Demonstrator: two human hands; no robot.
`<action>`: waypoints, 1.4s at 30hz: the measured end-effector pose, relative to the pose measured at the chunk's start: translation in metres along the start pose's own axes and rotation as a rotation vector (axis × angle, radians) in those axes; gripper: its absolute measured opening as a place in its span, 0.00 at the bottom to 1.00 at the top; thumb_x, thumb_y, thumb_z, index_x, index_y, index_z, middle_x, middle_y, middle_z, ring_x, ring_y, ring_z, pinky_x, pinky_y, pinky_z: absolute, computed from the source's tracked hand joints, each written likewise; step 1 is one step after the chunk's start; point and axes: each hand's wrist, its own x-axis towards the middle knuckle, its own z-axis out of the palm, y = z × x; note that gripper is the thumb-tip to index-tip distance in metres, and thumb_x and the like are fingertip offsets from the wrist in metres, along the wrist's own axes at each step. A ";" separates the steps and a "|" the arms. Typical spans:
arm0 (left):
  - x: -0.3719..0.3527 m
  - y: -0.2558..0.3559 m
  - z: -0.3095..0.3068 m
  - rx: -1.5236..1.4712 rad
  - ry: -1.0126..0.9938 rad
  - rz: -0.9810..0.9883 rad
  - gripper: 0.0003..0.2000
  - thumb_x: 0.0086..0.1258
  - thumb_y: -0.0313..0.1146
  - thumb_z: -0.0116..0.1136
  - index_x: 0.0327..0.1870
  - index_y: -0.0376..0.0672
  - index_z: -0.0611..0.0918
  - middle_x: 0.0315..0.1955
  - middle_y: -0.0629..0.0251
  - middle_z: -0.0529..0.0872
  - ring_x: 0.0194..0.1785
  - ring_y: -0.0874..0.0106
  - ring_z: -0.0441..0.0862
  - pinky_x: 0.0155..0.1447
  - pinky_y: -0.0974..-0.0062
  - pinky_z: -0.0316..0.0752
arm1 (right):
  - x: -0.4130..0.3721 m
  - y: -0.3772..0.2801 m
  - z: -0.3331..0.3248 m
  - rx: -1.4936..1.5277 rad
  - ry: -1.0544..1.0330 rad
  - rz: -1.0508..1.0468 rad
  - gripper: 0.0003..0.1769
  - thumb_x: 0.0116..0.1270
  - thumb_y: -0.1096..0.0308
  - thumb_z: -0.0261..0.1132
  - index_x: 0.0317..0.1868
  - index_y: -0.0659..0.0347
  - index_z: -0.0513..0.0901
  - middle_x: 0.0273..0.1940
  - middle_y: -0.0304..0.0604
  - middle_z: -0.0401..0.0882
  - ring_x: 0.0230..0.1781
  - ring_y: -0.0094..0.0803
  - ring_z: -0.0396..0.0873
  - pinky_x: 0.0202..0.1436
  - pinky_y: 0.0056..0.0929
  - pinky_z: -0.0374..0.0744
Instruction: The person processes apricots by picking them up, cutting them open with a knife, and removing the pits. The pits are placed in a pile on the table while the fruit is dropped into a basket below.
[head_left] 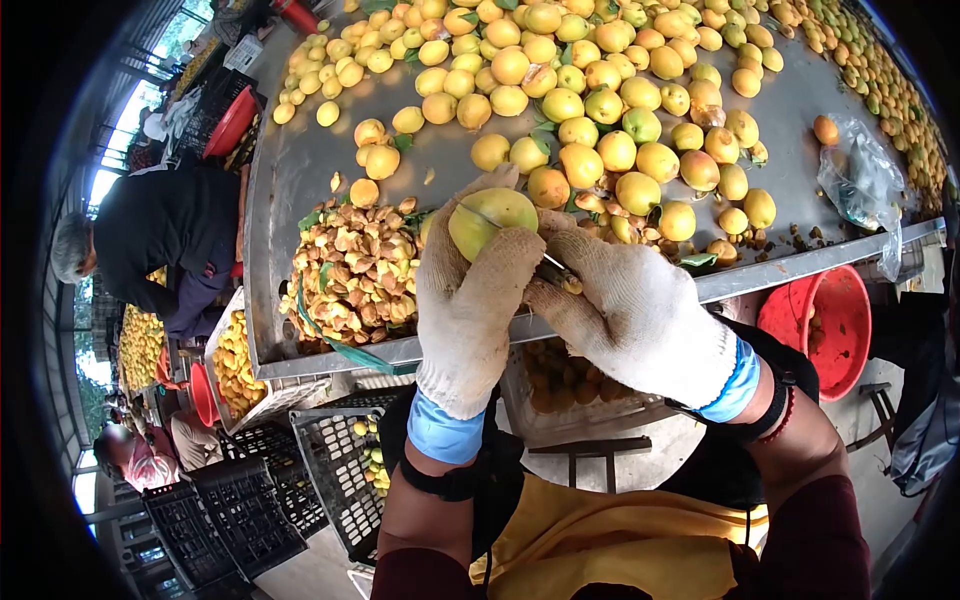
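The left hand (465,320), in a soiled white knit glove, gripped a yellow-green apricot (492,222) between thumb and fingers, raised above the near edge of the metal tabletop (285,170). A thin dark line crossed part of the fruit's skin. The right hand (645,315), gloved alike, was closed around a small knife (571,284) just beside the fruit; fingers hid much of the tool, and whether its blade touched the skin could not be told. Light blue cuffs (446,432) showed at both wrists.

Beyond the hands, loose apricots (510,66) spread across the tabletop, yellow to orange, some blemished, with green leaves among them. To the left of the left hand lay a heap of brownish-orange pieces (355,268), with a green strip (365,358) along its near side. A clear plastic bag (862,180) rested near the right end.

Below the tabletop's edge, a pale crate (600,425) held more fruit, and a red basin (848,335) stood to the right. At the left, a ventilated crate (335,470) held a few fruits near black crates (225,520), and a person in a dark top (165,230) leaned forward farther off.
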 end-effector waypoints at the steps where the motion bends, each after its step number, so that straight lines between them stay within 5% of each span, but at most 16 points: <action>1: -0.001 0.014 0.003 -0.228 -0.004 -0.182 0.29 0.69 0.17 0.62 0.71 0.30 0.70 0.58 0.51 0.83 0.59 0.67 0.85 0.60 0.72 0.85 | 0.000 -0.002 -0.002 -0.035 0.016 -0.015 0.19 0.76 0.54 0.64 0.58 0.56 0.78 0.32 0.54 0.85 0.32 0.57 0.86 0.31 0.53 0.82; 4: -0.003 0.027 0.003 -0.109 -0.018 -0.206 0.32 0.64 0.12 0.62 0.72 0.29 0.69 0.62 0.51 0.81 0.61 0.68 0.84 0.61 0.73 0.84 | -0.001 0.000 -0.013 0.019 -0.110 -0.009 0.26 0.73 0.61 0.69 0.66 0.65 0.78 0.32 0.52 0.87 0.29 0.46 0.89 0.35 0.40 0.84; 9: -0.008 0.029 0.002 -0.008 -0.087 -0.083 0.36 0.62 0.13 0.67 0.74 0.30 0.67 0.65 0.51 0.79 0.63 0.67 0.84 0.61 0.72 0.84 | -0.006 0.005 -0.011 -0.038 -0.067 -0.081 0.23 0.70 0.62 0.71 0.59 0.66 0.82 0.34 0.57 0.86 0.35 0.56 0.88 0.37 0.44 0.84; 13: -0.011 0.028 0.001 -0.122 -0.094 -0.159 0.38 0.60 0.14 0.69 0.74 0.31 0.68 0.62 0.53 0.80 0.61 0.69 0.84 0.64 0.71 0.82 | -0.009 0.009 -0.006 -0.057 -0.033 -0.143 0.25 0.68 0.63 0.71 0.60 0.69 0.81 0.35 0.57 0.86 0.35 0.56 0.87 0.37 0.44 0.84; 15: -0.011 0.022 -0.006 -0.094 -0.190 -0.158 0.37 0.60 0.15 0.71 0.73 0.32 0.68 0.60 0.54 0.82 0.60 0.69 0.83 0.65 0.70 0.81 | -0.010 0.013 0.000 0.039 -0.033 -0.156 0.24 0.75 0.48 0.66 0.61 0.55 0.81 0.32 0.49 0.85 0.29 0.51 0.87 0.29 0.45 0.84; 19: -0.013 0.029 -0.005 -0.197 -0.166 -0.236 0.37 0.60 0.17 0.73 0.73 0.33 0.69 0.59 0.54 0.83 0.60 0.69 0.83 0.64 0.70 0.81 | -0.005 0.016 0.004 -0.105 0.062 -0.308 0.28 0.72 0.50 0.69 0.63 0.61 0.80 0.32 0.51 0.84 0.26 0.50 0.86 0.27 0.43 0.82; 22: -0.014 0.030 -0.007 -0.138 -0.150 -0.257 0.39 0.60 0.19 0.75 0.73 0.33 0.68 0.59 0.54 0.83 0.61 0.69 0.83 0.65 0.69 0.80 | -0.008 0.009 0.002 -0.171 0.005 -0.216 0.29 0.71 0.51 0.70 0.63 0.62 0.79 0.30 0.51 0.84 0.26 0.49 0.86 0.27 0.43 0.83; 27: -0.020 0.015 -0.008 0.116 -0.036 -0.025 0.37 0.58 0.29 0.81 0.69 0.33 0.74 0.56 0.53 0.86 0.57 0.68 0.86 0.62 0.68 0.82 | -0.018 -0.003 0.005 -0.241 0.108 -0.191 0.27 0.70 0.54 0.71 0.64 0.60 0.79 0.27 0.49 0.83 0.27 0.50 0.87 0.28 0.44 0.84; 28: -0.020 0.016 -0.009 0.117 -0.034 -0.027 0.37 0.58 0.29 0.81 0.69 0.33 0.74 0.56 0.53 0.86 0.57 0.68 0.86 0.62 0.68 0.82 | -0.018 -0.006 0.003 -0.281 0.082 -0.146 0.26 0.70 0.55 0.71 0.63 0.59 0.80 0.27 0.49 0.83 0.27 0.51 0.87 0.28 0.45 0.84; 30: -0.019 0.019 -0.010 0.391 -0.031 0.125 0.34 0.60 0.12 0.61 0.71 0.28 0.70 0.53 0.51 0.86 0.56 0.66 0.86 0.60 0.71 0.84 | -0.019 -0.008 0.002 -0.260 0.067 -0.124 0.24 0.70 0.55 0.70 0.60 0.58 0.80 0.28 0.50 0.84 0.28 0.51 0.87 0.29 0.45 0.84; 31: -0.019 0.020 -0.008 0.393 -0.033 0.123 0.34 0.60 0.12 0.61 0.71 0.28 0.70 0.53 0.51 0.86 0.56 0.66 0.86 0.60 0.71 0.84 | -0.020 -0.009 0.002 -0.242 0.054 -0.100 0.22 0.70 0.55 0.70 0.58 0.58 0.81 0.29 0.50 0.84 0.28 0.52 0.87 0.29 0.46 0.85; 33: -0.020 0.022 -0.003 0.209 0.024 -0.022 0.30 0.63 0.32 0.78 0.65 0.33 0.78 0.51 0.55 0.88 0.51 0.70 0.88 0.56 0.71 0.83 | -0.018 -0.009 0.003 -0.202 0.034 -0.078 0.25 0.70 0.58 0.71 0.60 0.64 0.79 0.32 0.54 0.85 0.32 0.56 0.87 0.34 0.46 0.85; 34: -0.019 0.023 -0.002 0.209 0.023 -0.027 0.30 0.63 0.32 0.78 0.65 0.33 0.78 0.51 0.55 0.88 0.51 0.70 0.88 0.56 0.71 0.83 | -0.015 -0.010 0.003 -0.163 0.016 -0.058 0.28 0.69 0.60 0.71 0.62 0.69 0.78 0.35 0.58 0.85 0.36 0.60 0.86 0.39 0.47 0.85; 37: -0.014 0.018 0.001 -0.254 0.095 -0.289 0.19 0.74 0.28 0.65 0.62 0.31 0.79 0.46 0.63 0.87 0.47 0.77 0.86 0.50 0.79 0.82 | -0.001 -0.013 0.003 -0.140 -0.053 0.063 0.28 0.71 0.60 0.70 0.66 0.65 0.77 0.37 0.60 0.86 0.39 0.60 0.87 0.41 0.46 0.86; 42: -0.010 0.015 0.004 -0.017 0.079 -0.167 0.18 0.75 0.29 0.64 0.62 0.32 0.79 0.47 0.63 0.86 0.46 0.78 0.84 0.51 0.79 0.81 | -0.007 -0.013 0.004 -0.217 -0.038 0.070 0.28 0.73 0.59 0.68 0.69 0.61 0.77 0.36 0.57 0.87 0.36 0.58 0.88 0.39 0.46 0.86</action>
